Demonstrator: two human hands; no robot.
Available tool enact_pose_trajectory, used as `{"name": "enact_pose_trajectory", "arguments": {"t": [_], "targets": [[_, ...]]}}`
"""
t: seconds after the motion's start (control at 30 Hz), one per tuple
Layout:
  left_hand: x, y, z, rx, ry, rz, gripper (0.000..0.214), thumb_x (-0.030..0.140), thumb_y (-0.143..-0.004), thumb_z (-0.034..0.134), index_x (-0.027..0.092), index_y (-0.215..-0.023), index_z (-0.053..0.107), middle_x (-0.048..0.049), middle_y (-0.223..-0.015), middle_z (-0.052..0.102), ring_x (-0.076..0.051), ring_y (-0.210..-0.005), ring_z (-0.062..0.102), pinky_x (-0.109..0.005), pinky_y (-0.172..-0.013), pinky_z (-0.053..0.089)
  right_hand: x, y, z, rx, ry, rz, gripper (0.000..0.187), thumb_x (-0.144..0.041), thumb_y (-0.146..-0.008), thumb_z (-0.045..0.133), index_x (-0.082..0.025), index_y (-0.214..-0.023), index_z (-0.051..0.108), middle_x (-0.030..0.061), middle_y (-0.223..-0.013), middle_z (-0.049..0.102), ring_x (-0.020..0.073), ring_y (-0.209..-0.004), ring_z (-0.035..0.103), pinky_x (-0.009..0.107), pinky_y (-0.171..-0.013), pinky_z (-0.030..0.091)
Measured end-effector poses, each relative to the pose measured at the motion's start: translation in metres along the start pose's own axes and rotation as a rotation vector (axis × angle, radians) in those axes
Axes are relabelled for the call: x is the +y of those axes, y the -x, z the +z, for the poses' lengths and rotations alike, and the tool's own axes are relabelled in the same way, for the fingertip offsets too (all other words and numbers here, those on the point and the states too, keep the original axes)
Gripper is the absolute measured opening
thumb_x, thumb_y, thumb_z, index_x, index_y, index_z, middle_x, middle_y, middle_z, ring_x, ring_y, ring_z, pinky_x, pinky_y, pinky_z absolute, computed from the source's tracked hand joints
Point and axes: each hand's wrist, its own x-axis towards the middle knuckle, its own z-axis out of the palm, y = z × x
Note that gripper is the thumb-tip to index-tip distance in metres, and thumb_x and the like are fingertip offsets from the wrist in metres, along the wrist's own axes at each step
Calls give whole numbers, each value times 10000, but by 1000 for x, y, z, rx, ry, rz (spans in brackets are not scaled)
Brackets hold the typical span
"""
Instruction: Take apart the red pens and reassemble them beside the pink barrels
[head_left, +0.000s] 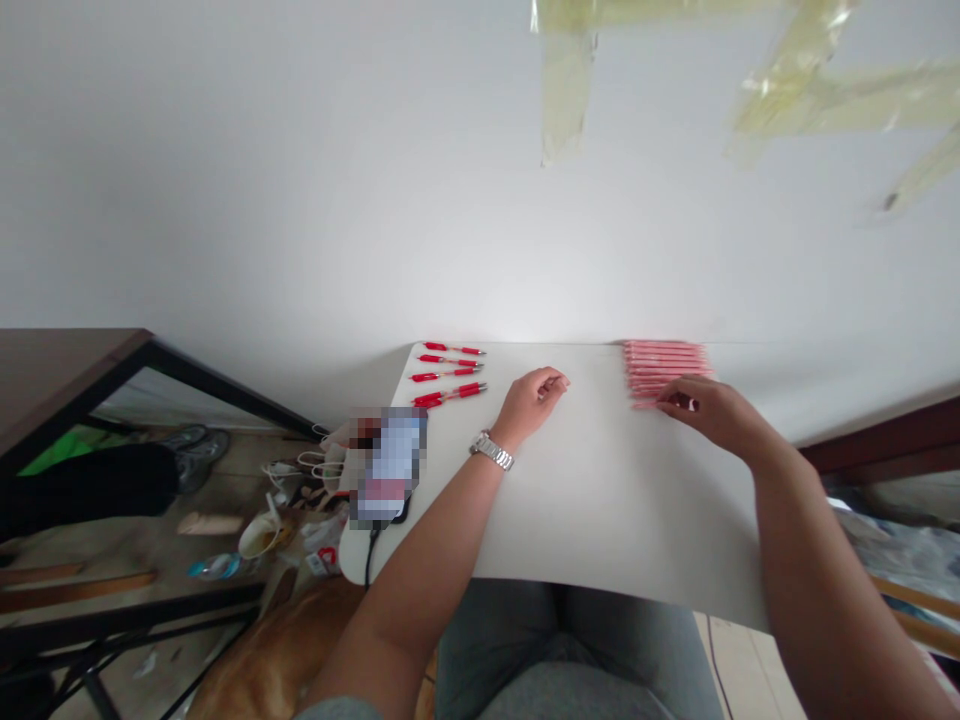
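My right hand (694, 405) is at the right of the white table (585, 500), its thumb and fingertips pinched on the nearest thin pink stick (643, 406). That stick looks like a pen refill; its kind is not certain. Beyond it, more pink sticks (664, 358) lie side by side in a close row. My left hand (536, 395), with a silver watch at the wrist, rests over the middle of the table with curled fingers and nothing visible in them. To its left, several red click pens (450, 376) lie apart from one another, pointing right.
A phone (390, 465), blurred out, lies at the table's left edge with a black cable (370, 550). The wall (480, 200) rises behind the table. Below left are a brown dog (281, 650), a white cup (259, 536), a bottle and a black-framed table.
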Motion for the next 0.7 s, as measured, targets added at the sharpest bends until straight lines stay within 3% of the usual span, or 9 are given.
{"name": "enact_pose_trajectory", "arguments": {"t": [0.33, 0.7], "targets": [[2, 0, 0, 1, -7, 0, 295, 441, -1020, 540, 203, -1001, 714, -54, -1034, 791, -176, -949, 732, -280, -866, 556, -4, -2, 1, -11, 24, 1, 143, -363, -920, 626, -233, -893, 680, 34, -793, 703, 185, -674, 604, 311, -647, 461], [0, 0, 1, 8, 30, -13, 304, 454, -1015, 545, 201, -986, 711, -62, -1035, 789, -181, -961, 736, -286, -882, 564, -7, -2, -3, 21, 41, 18, 209, -440, -931, 614, -241, -899, 668, 41, -796, 698, 193, -680, 602, 326, -646, 469]]}}
